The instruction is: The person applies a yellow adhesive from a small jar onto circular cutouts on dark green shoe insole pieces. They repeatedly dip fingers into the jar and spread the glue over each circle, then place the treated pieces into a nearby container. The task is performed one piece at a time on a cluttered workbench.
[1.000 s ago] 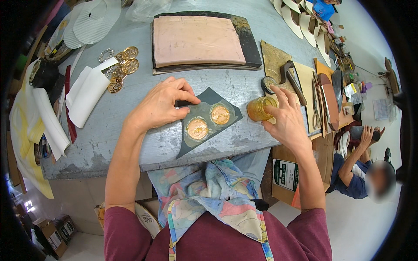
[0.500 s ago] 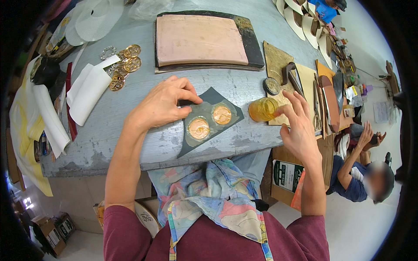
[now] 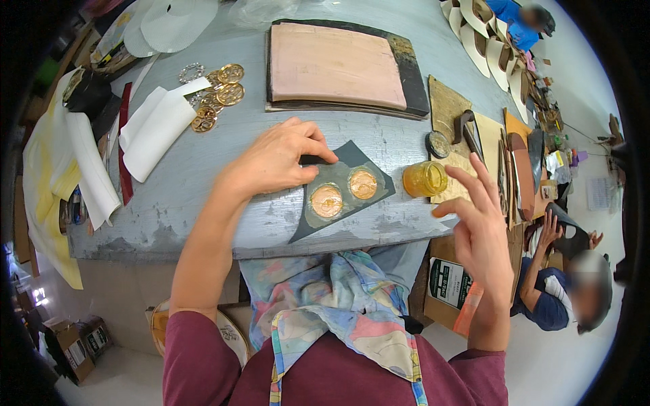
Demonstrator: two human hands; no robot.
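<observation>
Fingers: over here, the left fingers [image 3: 315, 147] have thumb and forefinger tips set on the dark sheet [image 3: 349, 201], pinching or only pressing, I can't tell; the right fingers [image 3: 482, 179] are loose and spread, clasping nothing.
Worktop: the worktop [image 3: 393, 220] is bluish grey, its paint scuffed along the near edge.
Pink slab: the pink slab [image 3: 338, 64] lies on a bigger black board [image 3: 410, 71], beyond the sheet.
Sheet's place: flat on the worktop, its upper-left edge under the left fingertips, the rest reaching out to their right; the right fingers are well apart from it.
Left hand's pose: the left hand [image 3: 274, 162] is palm down, knuckles arched.
Right hand's pose: the right hand [image 3: 491, 250] is lifted, forefinger crooked, the others stretched upward.
Amber jar: the amber jar [image 3: 425, 180] sits between the sheet and the right hand.
Round pieces: two glossy peach-gold discs [image 3: 326, 201] lie near each other on the sheet.
</observation>
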